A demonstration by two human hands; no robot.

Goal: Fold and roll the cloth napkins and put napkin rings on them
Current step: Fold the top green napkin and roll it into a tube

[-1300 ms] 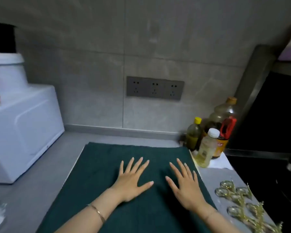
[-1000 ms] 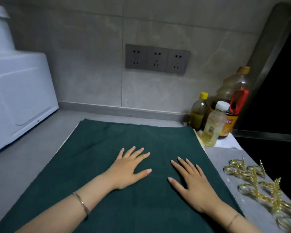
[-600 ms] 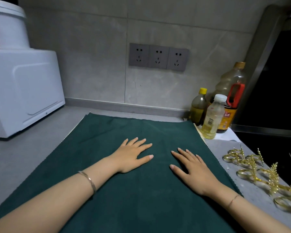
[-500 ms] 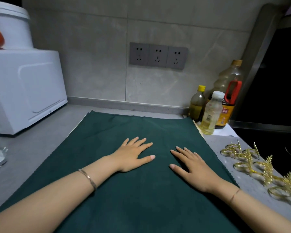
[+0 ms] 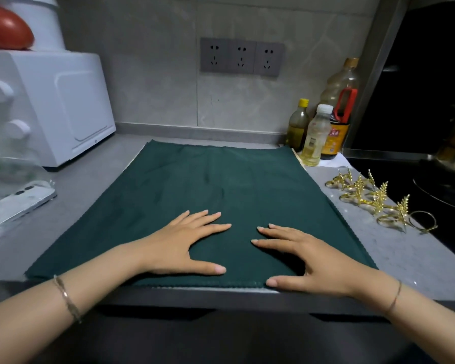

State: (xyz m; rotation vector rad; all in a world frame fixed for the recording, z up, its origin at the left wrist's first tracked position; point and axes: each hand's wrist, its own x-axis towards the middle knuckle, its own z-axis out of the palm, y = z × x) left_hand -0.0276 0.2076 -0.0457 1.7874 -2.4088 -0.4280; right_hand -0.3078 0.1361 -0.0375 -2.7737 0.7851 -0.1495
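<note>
A dark green cloth napkin (image 5: pixel 221 185) lies spread flat on the grey counter, its near hem along the counter's front edge. A pale cloth edge shows under its sides. My left hand (image 5: pixel 184 245) lies flat on the napkin's near middle, fingers straight and spread. Just to its right, my right hand (image 5: pixel 305 256) also presses flat, thumb near the hem. Several gold napkin rings (image 5: pixel 376 200) with leaf ornaments lie in a row on the counter, right of the napkin.
A white appliance (image 5: pixel 50 106) stands at the left with a red object on top. A phone (image 5: pixel 19 203) and clear plastic lie at the left edge. Three bottles (image 5: pixel 315 135) stand at the back right. A black stove (image 5: pixel 431 179) borders the right.
Both hands have slid back toward me over the napkin, staying flat, to its near hem. The view has tilted down, and the counter's front edge now shows.
</note>
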